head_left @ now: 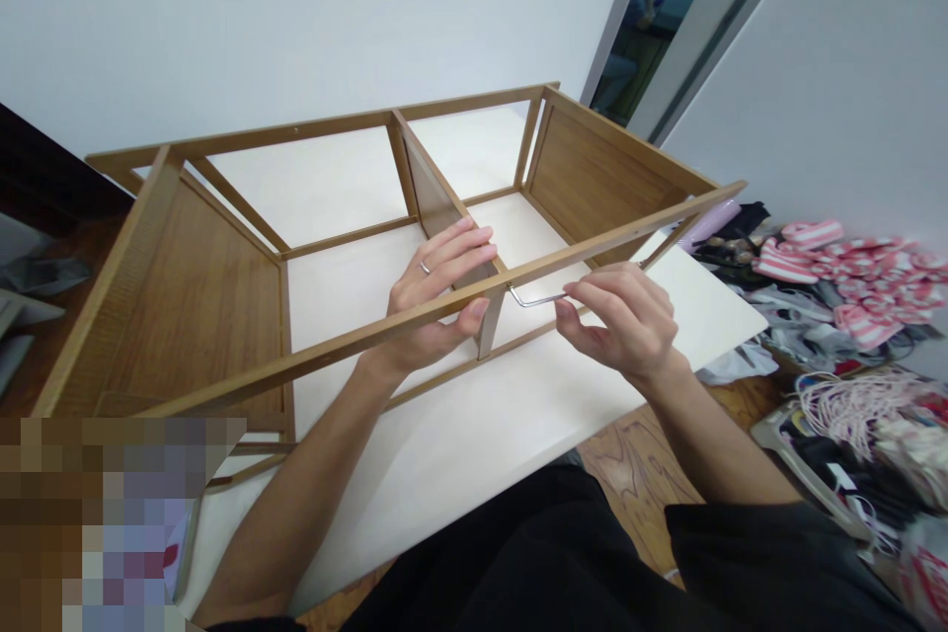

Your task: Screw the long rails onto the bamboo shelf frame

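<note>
A brown wooden shelf frame (pixel 355 329) lies on its side on a white table. My left hand (pixel 436 281) is wrapped round its near rail beside the middle shelf panel (pixel 434 180), thumb in front and fingers over the panel's edge. In my right hand (pixel 620 316), a bent silver Allen key (pixel 534 302) is pinched between thumb and fingers. The key's short end meets a small bolt hole in the near rail, where the middle panel joins it. Solid end panels (pixel 199 296) stand at the left and right of the frame.
The white table (pixel 444 459) has its right corner jutting over a wooden floor. Bags and red-and-white striped bundles (pixel 851 257) are heaped against the right wall. A bin (pixel 785 449) with cords stands at the lower right. A white wall rises behind the frame.
</note>
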Motion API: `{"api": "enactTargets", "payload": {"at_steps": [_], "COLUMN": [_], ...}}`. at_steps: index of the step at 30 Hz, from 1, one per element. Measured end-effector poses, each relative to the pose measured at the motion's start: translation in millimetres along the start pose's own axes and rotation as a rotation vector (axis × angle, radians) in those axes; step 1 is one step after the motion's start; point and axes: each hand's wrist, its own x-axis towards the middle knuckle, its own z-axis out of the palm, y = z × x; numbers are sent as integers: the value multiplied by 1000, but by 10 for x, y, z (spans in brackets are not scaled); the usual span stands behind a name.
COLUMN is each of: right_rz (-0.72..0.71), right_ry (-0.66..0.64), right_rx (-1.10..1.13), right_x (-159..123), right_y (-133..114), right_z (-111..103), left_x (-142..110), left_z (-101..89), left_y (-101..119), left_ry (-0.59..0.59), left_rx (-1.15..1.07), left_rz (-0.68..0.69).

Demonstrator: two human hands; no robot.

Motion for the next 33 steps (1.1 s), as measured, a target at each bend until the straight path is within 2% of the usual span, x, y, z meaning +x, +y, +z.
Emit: {"api": "enactTargets", "payload": {"at_steps": [5,17,24,33], "right_rz": [29,110,23,-162], "right_ry": [-73,-126,-130,-19], "right_rx": [40,219,226,192], "right_x": [-109,-136,-26,71], "right_y": [-132,-420,-436,-391], "right_z": [52,188,218,243], "left_x": [-1,1,3,10], "left_z": [2,6,15,8], "left_y": [3,16,11,9], "left_ry": [0,2,11,11], "left_rx": [11,31,12,-3], "left_rz": [-4,-4,5,12]}}
